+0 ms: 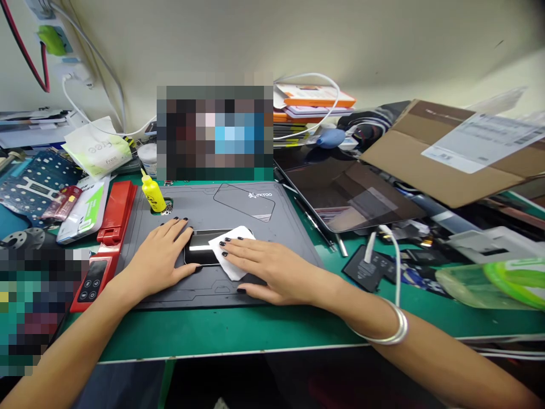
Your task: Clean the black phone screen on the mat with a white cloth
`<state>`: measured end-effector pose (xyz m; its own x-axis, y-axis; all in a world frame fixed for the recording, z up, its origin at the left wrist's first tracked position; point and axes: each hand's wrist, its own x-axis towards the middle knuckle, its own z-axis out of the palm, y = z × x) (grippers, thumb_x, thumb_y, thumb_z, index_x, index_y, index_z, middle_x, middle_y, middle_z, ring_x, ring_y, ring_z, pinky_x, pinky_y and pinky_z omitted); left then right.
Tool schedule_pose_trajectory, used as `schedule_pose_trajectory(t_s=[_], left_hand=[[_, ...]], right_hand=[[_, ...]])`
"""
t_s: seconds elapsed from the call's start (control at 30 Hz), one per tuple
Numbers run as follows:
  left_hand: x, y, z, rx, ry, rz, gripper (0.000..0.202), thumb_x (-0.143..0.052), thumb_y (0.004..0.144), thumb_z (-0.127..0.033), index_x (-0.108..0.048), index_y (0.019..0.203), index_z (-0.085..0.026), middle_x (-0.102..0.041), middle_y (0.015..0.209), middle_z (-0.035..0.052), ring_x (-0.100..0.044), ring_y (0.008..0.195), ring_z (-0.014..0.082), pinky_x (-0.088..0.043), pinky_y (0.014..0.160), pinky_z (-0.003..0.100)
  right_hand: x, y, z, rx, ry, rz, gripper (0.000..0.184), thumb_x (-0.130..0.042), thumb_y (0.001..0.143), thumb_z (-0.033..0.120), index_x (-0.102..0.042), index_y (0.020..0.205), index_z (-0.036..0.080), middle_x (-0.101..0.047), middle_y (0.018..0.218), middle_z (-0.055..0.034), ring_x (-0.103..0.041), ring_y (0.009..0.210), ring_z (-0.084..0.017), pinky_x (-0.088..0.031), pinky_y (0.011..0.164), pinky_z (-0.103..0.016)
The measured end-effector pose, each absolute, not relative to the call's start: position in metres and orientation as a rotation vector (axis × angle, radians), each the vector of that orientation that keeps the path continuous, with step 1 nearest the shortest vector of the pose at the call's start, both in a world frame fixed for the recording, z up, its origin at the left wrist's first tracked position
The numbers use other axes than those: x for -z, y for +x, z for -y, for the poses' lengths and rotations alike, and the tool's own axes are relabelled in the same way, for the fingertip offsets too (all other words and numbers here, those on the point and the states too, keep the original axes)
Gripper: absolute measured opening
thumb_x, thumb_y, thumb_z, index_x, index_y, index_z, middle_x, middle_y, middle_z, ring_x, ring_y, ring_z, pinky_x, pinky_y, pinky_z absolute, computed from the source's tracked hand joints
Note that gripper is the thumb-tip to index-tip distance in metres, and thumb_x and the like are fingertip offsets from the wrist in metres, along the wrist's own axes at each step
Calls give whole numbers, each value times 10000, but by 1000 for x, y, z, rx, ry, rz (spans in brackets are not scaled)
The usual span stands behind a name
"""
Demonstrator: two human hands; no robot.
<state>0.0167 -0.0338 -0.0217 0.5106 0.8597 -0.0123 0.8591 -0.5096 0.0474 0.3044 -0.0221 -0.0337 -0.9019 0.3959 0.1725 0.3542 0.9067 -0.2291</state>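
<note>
A phone-repair workshop, as I watch it from afar: a green anti-static tabletop (221, 335) carries a grey repair mat (204, 199), a perforated screw board (38, 190), a yellow glue bottle (153, 193), a blue air-blower bulb (331, 137) and a flat battery pack (366, 267), below wall-mounted power sockets (53, 40).

Cream wall (323, 40) behind the bench, wall sockets (55, 42) with red and white cables (42, 68), green-topped workbench (238, 338), dark space (238, 386) below its front edge

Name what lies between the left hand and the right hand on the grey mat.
In the head view, a black phone lies between the left hand and the right hand, with a white wipe over its right end.
</note>
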Motion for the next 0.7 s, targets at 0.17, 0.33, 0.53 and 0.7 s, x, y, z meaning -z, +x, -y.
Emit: schedule_pose_trajectory(t_s=[0.17, 0.33, 0.53, 0.7], left_hand=[[20, 17, 32, -8, 2693, -1535, 672, -569, 900, -575, -495, 1395, -125, -439, 1521, 185, -390, 1410, 369, -376, 1137, 536], [19, 17, 32, -10, 2693, -1541, 676, -568, 899, -575, -496, 1395, -120, -431, 1527, 185, -386, 1414, 366, -380, 1135, 534], [19, 17, 33, -18, 2676, -1544, 689, -564, 892, -586, -489, 1400, -126, -431, 1529, 178, -384, 1417, 359, -365, 1146, 535], [16, 14, 32, 18, 2657, -1510, 701, -552, 900, -576, -460, 1423, -117, -397, 1555, 170, -360, 1440, 331, -336, 1175, 502]], right_hand=[[34, 310, 16, -191, -747, 2794, 472, -531, 966, 351, -587, 1333, 60, -524, 1450, -207, -482, 1368, -329, -435, 1125, -504], [32, 303, 27, -304, -535, 2864, 550, -585, 941, 400, -574, 1344, 26, -511, 1461, -215, -464, 1380, -334, -411, 1147, -484], [28, 313, 16, -179, -696, 2828, 498, -590, 943, 349, -592, 1319, 22, -520, 1445, -220, -490, 1358, -341, -448, 1118, -487], [23, 319, 16, -182, -681, 2794, 422, -575, 950, 369, -660, 1228, 64, -613, 1358, -193, -575, 1280, -325, -503, 1064, -466]])
